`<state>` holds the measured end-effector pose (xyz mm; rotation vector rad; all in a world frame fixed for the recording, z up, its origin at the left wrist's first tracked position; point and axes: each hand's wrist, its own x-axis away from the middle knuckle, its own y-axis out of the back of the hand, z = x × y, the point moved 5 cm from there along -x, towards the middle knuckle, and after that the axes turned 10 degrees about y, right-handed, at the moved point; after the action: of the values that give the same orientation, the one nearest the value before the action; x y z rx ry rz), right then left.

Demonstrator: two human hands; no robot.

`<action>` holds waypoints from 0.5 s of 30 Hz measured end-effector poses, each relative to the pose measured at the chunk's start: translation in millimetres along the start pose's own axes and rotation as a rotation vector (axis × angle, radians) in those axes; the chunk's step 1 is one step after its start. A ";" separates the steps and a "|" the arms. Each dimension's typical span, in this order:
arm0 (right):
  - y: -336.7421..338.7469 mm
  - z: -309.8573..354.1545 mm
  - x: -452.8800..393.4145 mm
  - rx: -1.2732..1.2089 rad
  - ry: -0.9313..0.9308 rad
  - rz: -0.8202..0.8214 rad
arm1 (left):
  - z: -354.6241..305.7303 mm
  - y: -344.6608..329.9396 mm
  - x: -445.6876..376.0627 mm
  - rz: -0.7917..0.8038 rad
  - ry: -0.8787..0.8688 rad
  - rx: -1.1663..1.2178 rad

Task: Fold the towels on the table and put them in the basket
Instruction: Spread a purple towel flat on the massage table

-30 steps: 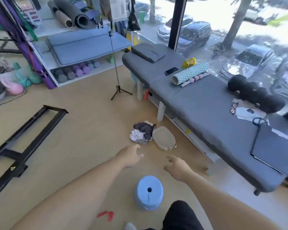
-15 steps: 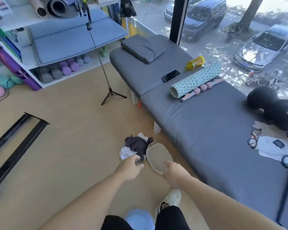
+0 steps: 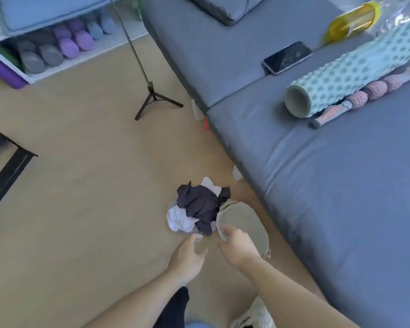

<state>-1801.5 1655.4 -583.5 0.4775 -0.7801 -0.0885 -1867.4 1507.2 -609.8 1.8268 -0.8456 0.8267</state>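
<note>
A crumpled pile of towels [image 3: 197, 208], dark navy over white, lies on the wooden floor beside the padded grey table [image 3: 329, 185]. Touching the pile's right side is a round grey-beige basket [image 3: 244, 221], lying on its side with its flat bottom facing me. My left hand [image 3: 187, 256] reaches toward the near edge of the pile with relaxed fingers, holding nothing. My right hand [image 3: 237, 247] is over the near rim of the basket, fingers loosely curved; whether it touches the rim is unclear.
On the table lie a phone [image 3: 287, 56], a teal foam roller [image 3: 341, 81], a pink massage stick [image 3: 360, 98], a yellow bottle [image 3: 352, 20] and a grey cushion [image 3: 227, 5]. A black tripod [image 3: 152, 98] stands on the floor. A black frame [image 3: 5, 166] lies left.
I have moved closer to the pile and basket, and the view has tilted down. Both hands have reached forward to the pile and the basket.
</note>
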 end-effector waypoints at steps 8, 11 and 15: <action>-103.4 -94.8 -204.2 -0.223 -0.051 -0.178 | -1.6 8.6 -163.0 -0.069 -0.094 -0.216; -144.5 -116.3 -266.0 -0.205 0.007 -0.154 | -3.9 26.0 -188.8 -0.214 -0.022 -0.528; -183.2 -125.7 -322.8 -0.071 0.093 -0.191 | -27.0 26.9 -217.0 -0.244 -0.013 -0.748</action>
<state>-1926.6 1621.0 -953.3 0.4847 -0.6365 -0.2689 -2010.9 1566.5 -766.1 1.2306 -0.7798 0.2758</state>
